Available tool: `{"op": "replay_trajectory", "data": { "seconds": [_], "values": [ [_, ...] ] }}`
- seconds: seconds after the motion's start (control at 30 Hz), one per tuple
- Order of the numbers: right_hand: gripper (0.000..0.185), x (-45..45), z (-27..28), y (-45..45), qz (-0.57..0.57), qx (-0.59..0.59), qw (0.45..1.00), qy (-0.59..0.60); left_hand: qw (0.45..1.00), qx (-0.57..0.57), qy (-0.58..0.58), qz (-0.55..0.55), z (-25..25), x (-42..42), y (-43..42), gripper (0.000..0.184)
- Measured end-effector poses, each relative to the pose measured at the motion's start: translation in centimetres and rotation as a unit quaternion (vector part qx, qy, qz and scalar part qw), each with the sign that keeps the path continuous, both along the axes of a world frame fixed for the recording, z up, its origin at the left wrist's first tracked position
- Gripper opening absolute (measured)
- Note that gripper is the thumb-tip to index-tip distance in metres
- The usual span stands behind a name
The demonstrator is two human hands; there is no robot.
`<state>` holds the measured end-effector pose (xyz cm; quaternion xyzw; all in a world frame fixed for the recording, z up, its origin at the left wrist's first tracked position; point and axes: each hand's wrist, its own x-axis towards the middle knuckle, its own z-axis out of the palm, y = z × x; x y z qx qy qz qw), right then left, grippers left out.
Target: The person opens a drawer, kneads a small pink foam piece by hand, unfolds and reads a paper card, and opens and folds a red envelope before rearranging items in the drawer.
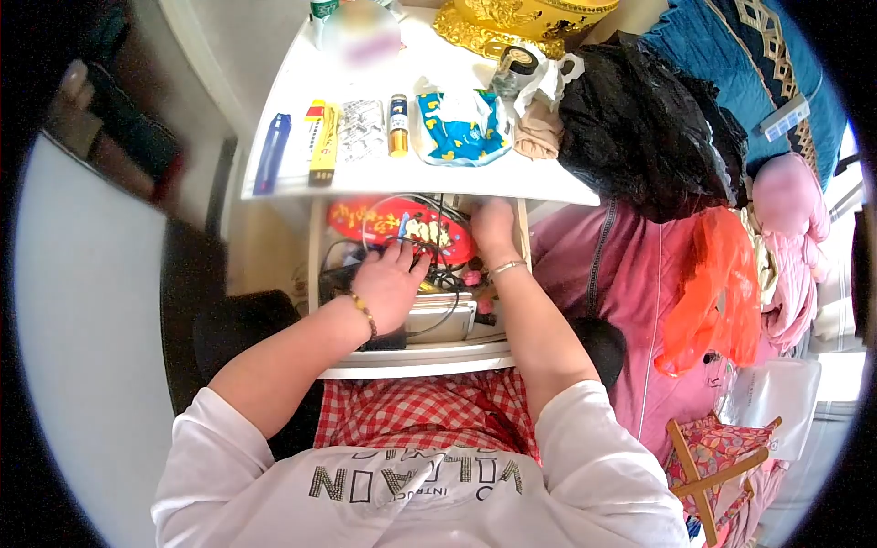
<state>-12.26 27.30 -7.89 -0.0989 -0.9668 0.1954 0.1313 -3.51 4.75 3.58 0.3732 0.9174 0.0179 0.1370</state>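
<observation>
A pulled-out drawer [416,358] holds a jumble of things under a white tabletop. My left hand [391,281] lies over the left middle of the drawer, palm down, its fingers stretched out against a tangle of black cable [442,239]. Just beyond the fingertips is a red packet with yellow lettering [375,219]. My right hand [494,228] reaches into the back right corner of the drawer, beside the red packet; its fingers are hidden by the tabletop edge. A pale flat case [440,320] lies near the drawer front.
On the white tabletop [329,82] stand a blue box [272,153], a yellow box [324,151], a small bottle [398,126], a blue tissue pack [463,126] and a gold ornate container [530,20]. To the right, a black plastic bag [639,128] and red bag [717,292] lie on pink bedding.
</observation>
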Motion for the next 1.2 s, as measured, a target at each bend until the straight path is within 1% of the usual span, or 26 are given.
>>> {"op": "replay_trajectory", "data": {
  "seconds": [0.07,0.17,0.23,0.27,0.33,0.47,0.53,0.57,0.6,0.63,0.67,0.73,0.77,0.9,0.97,1.0,1.07,1.2],
  "values": [
    [0.019,0.2,0.6,-0.3,0.011,0.005,1.0,0.001,1.0,0.001,-0.002,0.001,0.1,0.0,0.0,0.058],
    [0.019,0.4,1.4,-0.8,-0.003,-0.003,1.0,-0.026,1.0,-0.002,0.001,0.002,0.0,0.1,0.1,0.058],
    [0.018,0.1,1.7,-1.2,-0.039,0.007,0.999,-0.036,1.0,-0.005,0.008,0.003,0.0,0.1,0.2,0.057],
    [0.018,0.0,1.7,-1.2,-0.038,0.007,0.999,-0.036,1.0,-0.008,0.011,0.002,0.0,0.1,0.2,0.057],
    [0.016,0.0,1.6,-1.3,-0.008,-0.019,1.0,0.019,1.0,-0.013,0.013,0.001,-0.2,0.1,0.1,0.056],
    [0.015,0.2,1.8,-1.4,-0.009,-0.03,1.0,0.0,1.0,-0.003,0.017,0.0,-0.3,0.1,0.2,0.057],
    [0.016,1.0,2.9,-1.3,0.036,-0.038,0.998,-0.021,1.0,-0.009,0.013,0.002,-0.2,0.1,0.1,0.056],
    [0.016,1.2,4.0,-1.3,0.037,-0.037,0.998,-0.022,1.0,-0.01,0.017,-0.001,-0.3,0.2,0.1,0.057],
    [0.013,1.5,5.2,-1.0,0.035,-0.237,0.97,-0.049,1.0,-0.011,0.02,-0.003,-0.4,0.3,0.1,0.057],
    [0.01,1.8,6.5,-0.9,0.031,-0.428,0.9,-0.075,1.0,-0.01,0.018,-0.002,-0.4,0.3,0.1,0.057],
    [0.01,2.1,7.6,-0.7,0.031,-0.427,0.9,-0.076,1.0,-0.013,0.012,-0.004,-0.3,0.2,0.1,0.057],
    [0.007,2.8,9.4,-0.4,-0.013,-0.567,0.801,-0.19,1.0,-0.016,0.006,-0.007,-0.1,0.1,0.2,0.057],
    [0.008,3.2,9.6,-0.7,-0.002,-0.618,0.769,-0.164,1.0,-0.02,0.005,-0.007,0.0,0.2,0.2,0.057],
    [0.014,3.2,9.2,-0.5,0.007,-0.616,0.769,-0.171,1.0,-0.023,-0.008,-0.006,0.1,0.2,0.1,0.057],
    [0.024,3.1,9.8,-0.2,-0.107,-0.511,0.844,-0.126,1.0,-0.02,-0.009,-0.007,0.1,0.3,0.0,0.057],
    [0.024,2.8,9.3,0.0,-0.105,-0.51,0.844,-0.128,1.0,-0.018,-0.009,-0.009,0.1,0.3,-0.1,0.057],
    [0.031,2.5,8.3,0.3,-0.097,-0.529,0.842,-0.041,1.0,-0.017,-0.011,-0.007,0.0,0.3,-0.1,0.057],
    [0.031,2.3,7.4,0.9,-0.077,-0.5,0.86,-0.069,1.0,-0.014,-0.008,-0.006,-0.2,0.3,0.0,0.057]
  ]
}}
